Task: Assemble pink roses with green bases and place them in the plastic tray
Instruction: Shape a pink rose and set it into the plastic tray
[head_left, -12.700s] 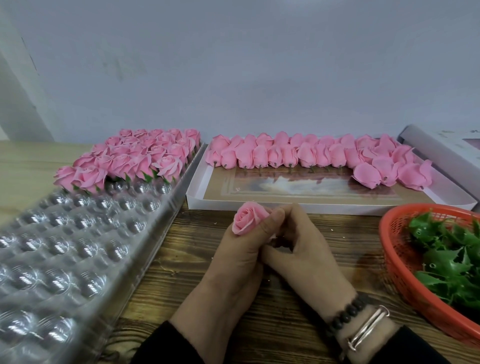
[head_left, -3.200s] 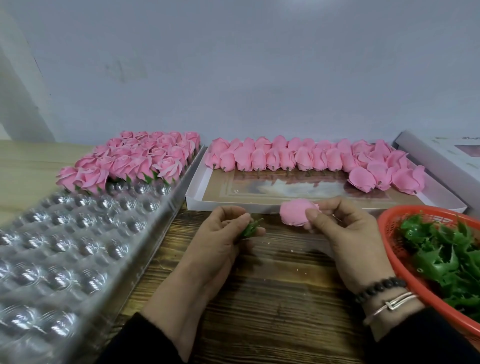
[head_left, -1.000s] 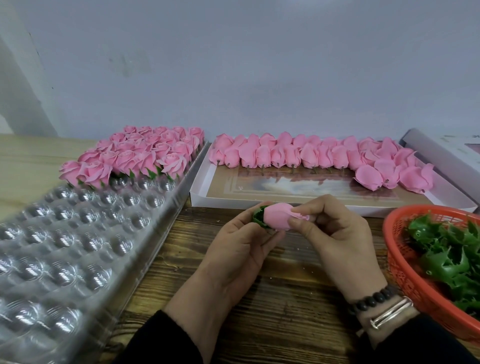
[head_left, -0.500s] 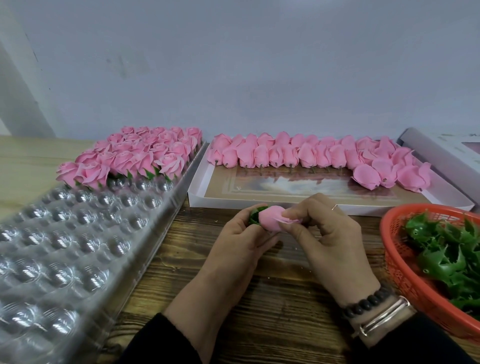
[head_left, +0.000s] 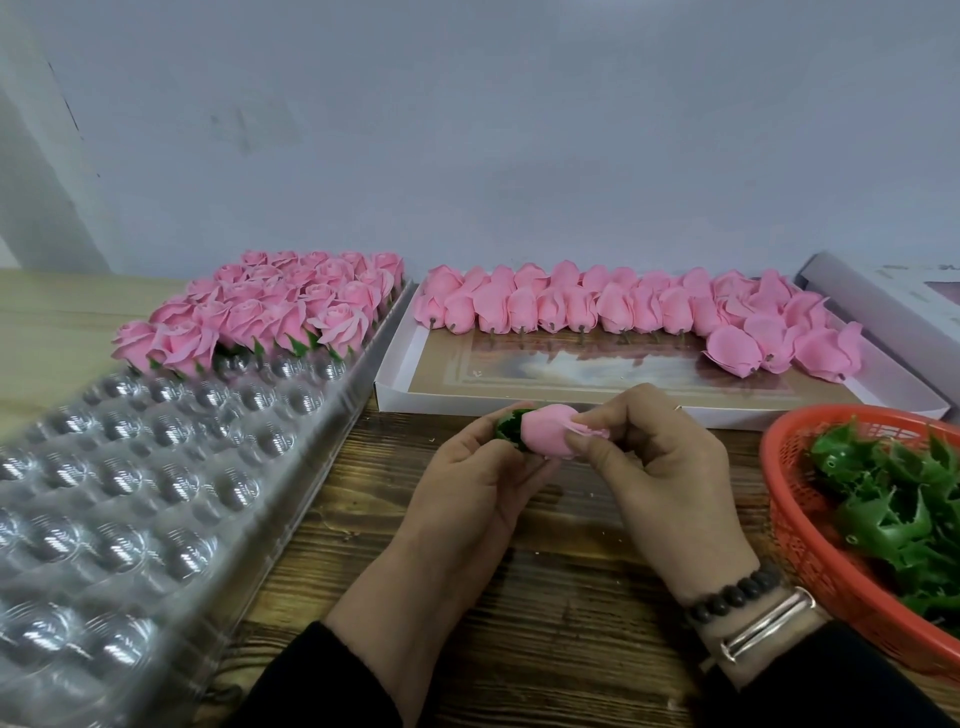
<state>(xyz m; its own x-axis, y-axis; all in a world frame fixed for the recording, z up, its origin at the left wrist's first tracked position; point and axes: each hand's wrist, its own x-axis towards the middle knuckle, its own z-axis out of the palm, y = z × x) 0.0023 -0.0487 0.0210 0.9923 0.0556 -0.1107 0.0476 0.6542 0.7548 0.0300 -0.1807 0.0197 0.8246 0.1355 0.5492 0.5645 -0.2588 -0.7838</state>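
Note:
A closed pink rose bud lies sideways between my hands, over the wooden table. A green base sits on its left end. My left hand grips the base end of the bud. My right hand pinches the petal tips at the bud's right end with thumb and forefinger. The clear plastic tray lies at the left, with several finished roses filling its far rows and bare cups nearer me.
A white flat box behind my hands holds a row of pink buds without bases. An orange basket of green bases stands at the right. A white box lid lies at the far right.
3.2 s ago the bud and the green base were apart, one in each hand. They are now joined, and my right fingers have moved onto the petal tips.

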